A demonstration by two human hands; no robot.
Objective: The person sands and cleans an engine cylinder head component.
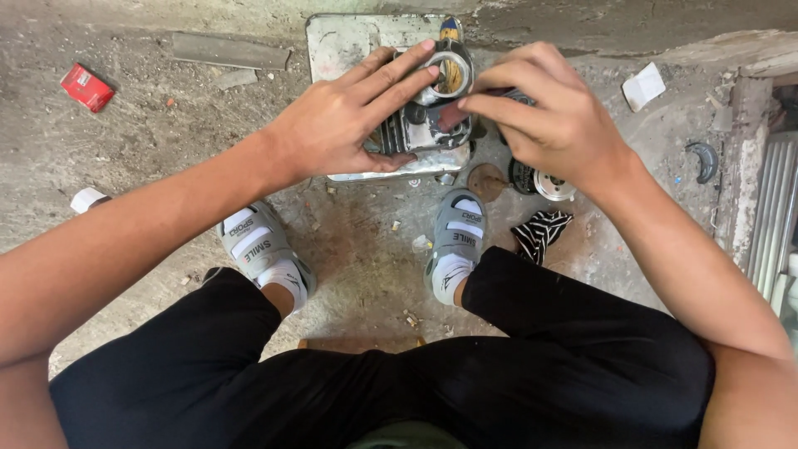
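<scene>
Left hand (349, 120): laid over a finned metal engine cylinder (424, 116), fingers spread flat across its top, thumb under its near edge, so the part is held in a loose clasp. Right hand (544, 112): fingertips pinched together on a small dark reddish piece (453, 115) pressed against the cylinder's right side. Cylinder: rests on a dented metal tray (345, 41) on the dirty concrete floor (166, 141), far from the person's feet, centre of the scene; its round bore faces up under the left fingertips. Just right of the tray, partly under the right hand: a rusty disc (486, 179) and a round metal gear part (553, 186). Near these: a black-and-white striped rag (540, 233). Grey sandals (453, 241) on both feet, black trousers. Far left: a red packet (86, 86). Far right: a white paper scrap (644, 86) and a curved dark metal piece (705, 160).
</scene>
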